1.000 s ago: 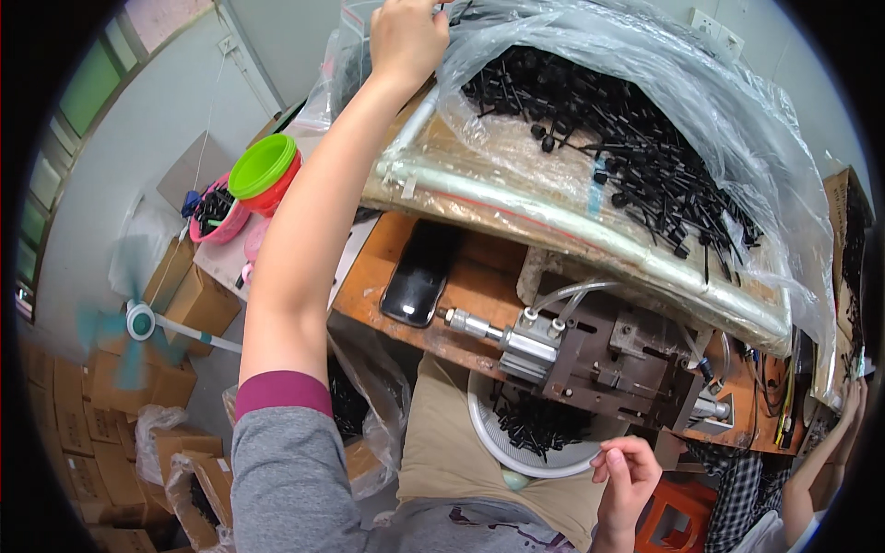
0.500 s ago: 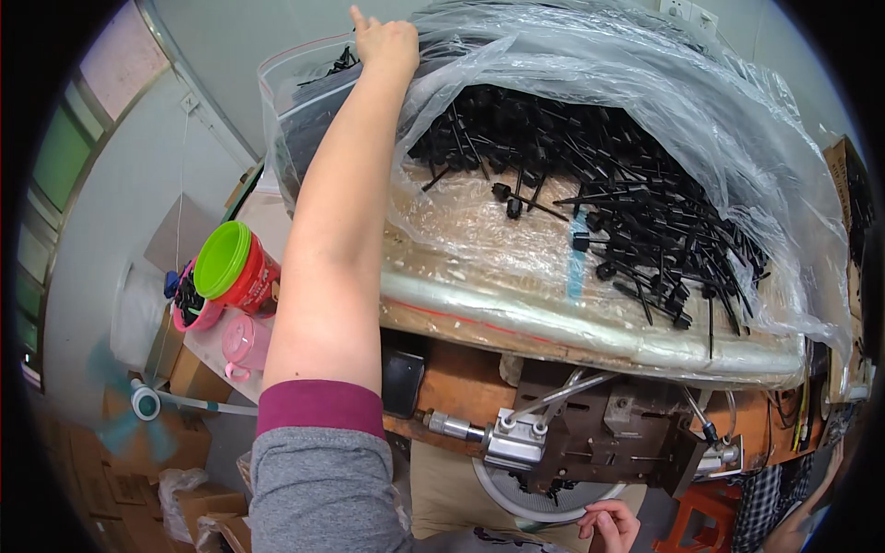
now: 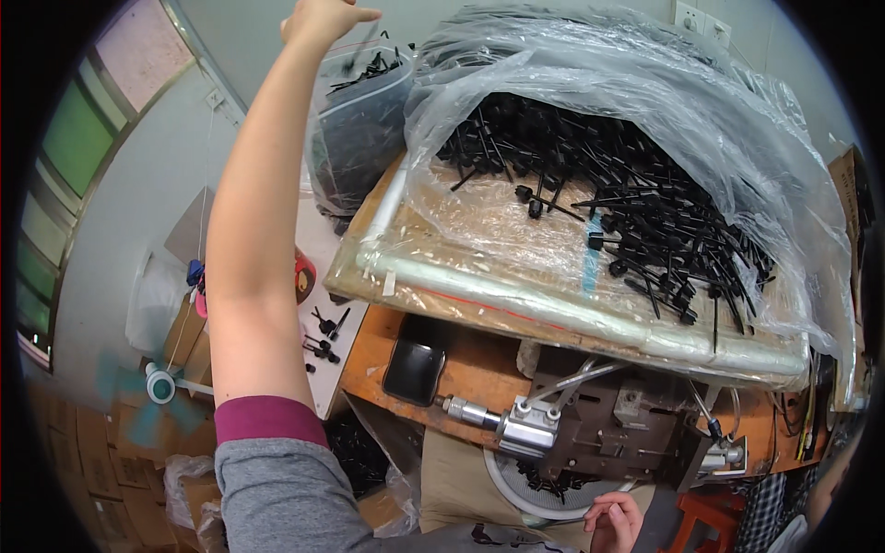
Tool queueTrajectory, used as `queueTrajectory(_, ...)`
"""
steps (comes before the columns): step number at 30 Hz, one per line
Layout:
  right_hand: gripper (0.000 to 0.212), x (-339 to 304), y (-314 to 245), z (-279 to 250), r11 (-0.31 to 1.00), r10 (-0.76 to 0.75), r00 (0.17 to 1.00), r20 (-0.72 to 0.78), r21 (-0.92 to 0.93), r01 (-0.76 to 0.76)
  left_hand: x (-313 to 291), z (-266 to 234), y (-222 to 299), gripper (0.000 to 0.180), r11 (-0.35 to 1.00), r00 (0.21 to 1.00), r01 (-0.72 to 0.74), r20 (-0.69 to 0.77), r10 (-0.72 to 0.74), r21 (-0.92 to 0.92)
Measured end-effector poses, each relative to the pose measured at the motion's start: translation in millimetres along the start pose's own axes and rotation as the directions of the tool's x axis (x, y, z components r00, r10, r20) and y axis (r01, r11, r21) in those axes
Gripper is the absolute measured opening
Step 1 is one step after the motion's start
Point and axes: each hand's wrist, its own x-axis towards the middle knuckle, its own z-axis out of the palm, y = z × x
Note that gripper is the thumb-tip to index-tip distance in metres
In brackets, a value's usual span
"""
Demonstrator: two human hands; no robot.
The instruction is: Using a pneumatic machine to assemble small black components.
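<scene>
My left arm reaches to the top edge, where my left hand (image 3: 323, 18) is above a translucent bin (image 3: 364, 120) in a clear bag. Its thumb or a finger is stretched out; the others are partly hidden, and I see nothing held. Small black pieces and a dark blur show in the air just below it. Black pieces like cable ties with chunky heads (image 3: 373, 69) show in the bin's mouth. Low at the right, my right hand (image 3: 613, 521) hangs beside a round white basket (image 3: 498, 493) of black pieces, fingers loosely bent and apart, nothing seen in them.
A plastic-covered tray (image 3: 479, 290) holds a heap of black ties (image 3: 636, 203) under clear film (image 3: 572, 69). In front sit a metal fixture with an air cylinder (image 3: 530, 429) and a black dish (image 3: 415, 359). A fan (image 3: 159, 385) stands left; a red stool (image 3: 705, 521) is at right.
My left hand has moved left and up, its stretched digit now pointing right. The view has shifted, uncovering the bin and loose ties on the side table. My right hand has stayed low beside the basket.
</scene>
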Motion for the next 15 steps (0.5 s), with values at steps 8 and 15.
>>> queueTrajectory(8, 0.022, -7.6, -25.9, 9.5, 0.956, -0.192, 0.98, 0.05, -0.214, 0.199, -124.0, -94.8, 104.9, 0.028, 0.81, 0.951, -0.241, 0.037, 0.307, -0.535)
queueTrajectory(15, 0.012, -17.3, -29.7, 10.2, 0.819, -0.368, 0.922, 0.118, -0.429, 0.381, -252.6, -71.1, 181.4, 0.019, 0.53, 0.705, -0.591, -0.068, 0.706, -0.608)
